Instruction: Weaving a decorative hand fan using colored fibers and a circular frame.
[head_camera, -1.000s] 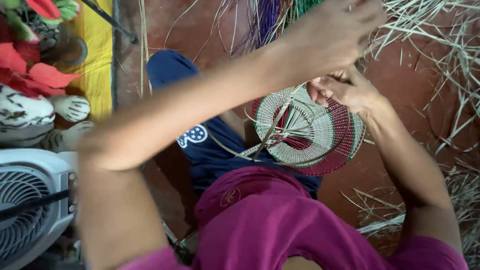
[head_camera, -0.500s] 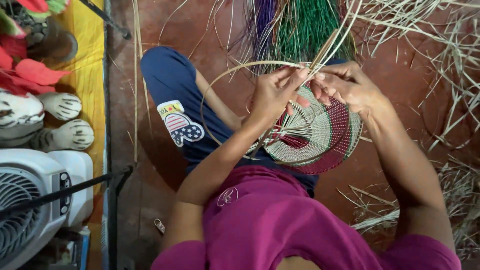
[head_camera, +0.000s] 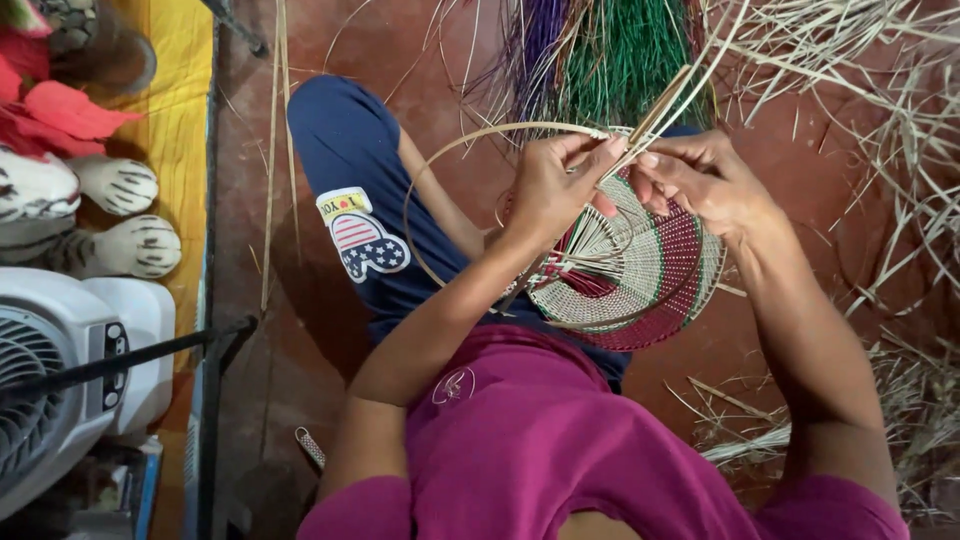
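Observation:
A round woven basket piece (head_camera: 650, 270) with cream, red and green bands rests over my lap. My left hand (head_camera: 553, 188) pinches a pale straw strand (head_camera: 470, 137) that loops out to the left in a wide arc. My right hand (head_camera: 700, 180) grips the basket's upper rim, fingers closed next to the left fingertips. Both hands meet at the rim where several stiff straw spokes (head_camera: 665, 100) stick up and away.
Bundles of green and purple dyed straw (head_camera: 600, 50) lie on the red floor ahead. Loose pale straw (head_camera: 900, 120) is scattered on the right. A white fan (head_camera: 60, 370), a striped soft toy (head_camera: 90, 220) and a yellow mat (head_camera: 185, 90) sit on the left.
My left arm, raised and stretched across the view a second ago, has come down. The left hand now pinches the strand at the basket rim. The right hand stays put.

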